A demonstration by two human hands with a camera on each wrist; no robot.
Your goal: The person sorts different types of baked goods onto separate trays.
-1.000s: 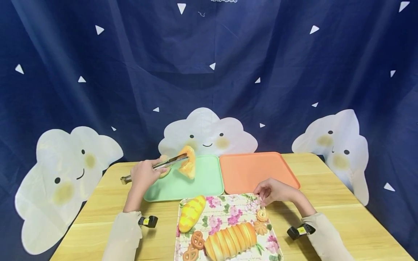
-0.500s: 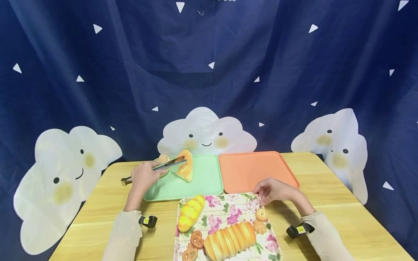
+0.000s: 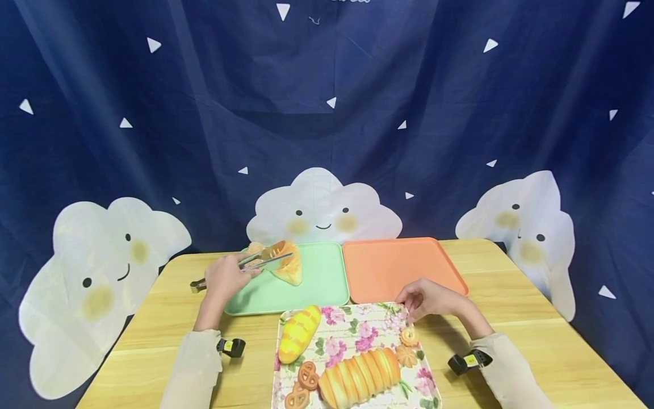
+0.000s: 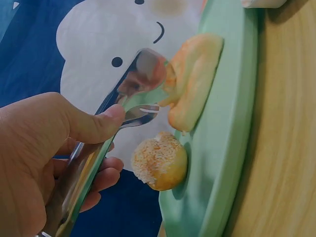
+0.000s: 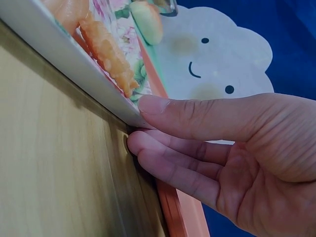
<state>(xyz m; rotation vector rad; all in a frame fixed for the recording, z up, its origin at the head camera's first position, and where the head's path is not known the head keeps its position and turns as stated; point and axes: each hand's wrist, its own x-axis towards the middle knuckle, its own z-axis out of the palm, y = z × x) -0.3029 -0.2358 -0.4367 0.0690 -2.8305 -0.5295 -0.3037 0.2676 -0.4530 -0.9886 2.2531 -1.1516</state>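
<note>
My left hand (image 3: 227, 277) grips a pair of metal tongs (image 4: 91, 165), thumb on one arm and fingers curled round the other. The tongs' ends stand apart beside an orange-and-cream piece of bread (image 4: 195, 79) that lies on the green tray (image 3: 322, 287). Next to it on that tray is a round bun with a crumbly white top (image 4: 159, 160), partly hidden by the hand in the head view. My right hand (image 3: 429, 298) pinches the far right corner of the floral tray (image 3: 368, 312), thumb on top and fingertips beneath the rim.
An orange tray (image 3: 398, 267) adjoins the green one. On the floral tray lie a yellow bread (image 3: 300, 334), a large ridged loaf (image 3: 360, 378), pretzels (image 3: 308, 375) and cookies (image 3: 407, 357). Everything stands on a wooden table (image 3: 531, 341) before a blue curtain (image 3: 327, 113).
The bread in the tongs has come down onto the green tray, and the tongs have spread apart and let it go. My right hand has stayed at the floral tray's corner.
</note>
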